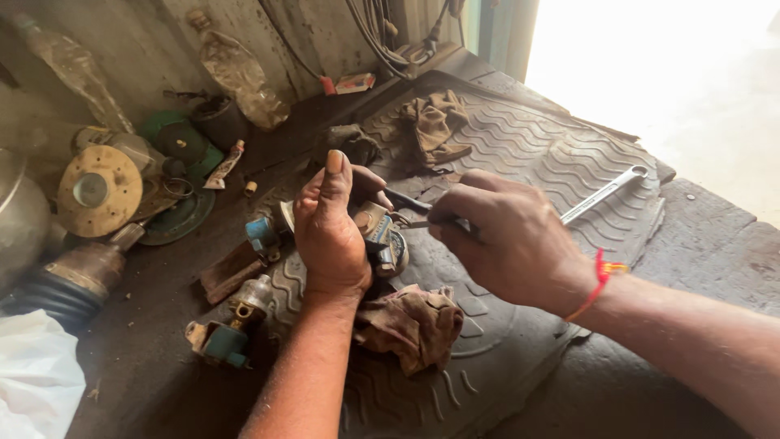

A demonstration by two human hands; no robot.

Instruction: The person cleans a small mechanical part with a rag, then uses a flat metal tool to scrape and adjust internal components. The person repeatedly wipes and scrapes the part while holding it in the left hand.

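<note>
A person's left hand (329,232) comes up from the near edge with its back to the camera, thumb raised, its fingers (370,180) wrapped over a small metal engine part (382,237) and holding it in place on a ribbed rubber mat (536,146) spread over the table (715,244). The right hand (508,240) reaches in from the right, a red thread tied at the wrist, its fingers (455,213) pinched shut on a thin dark tool (409,202) whose tip meets the part. The part is grimy, brass and grey in colour with a blue patch on its side, and sits near the middle of the mat, touching a crumpled brown rag (410,321) on its near side. A long silver wrench (603,193) lies on the mat behind the right hand. Another rag (436,122) rests at the far side of the mat. To the left lie more small parts, one blue-bodied piece (221,337) near the forearm, and a round tan disc (99,191) farther off.
</note>
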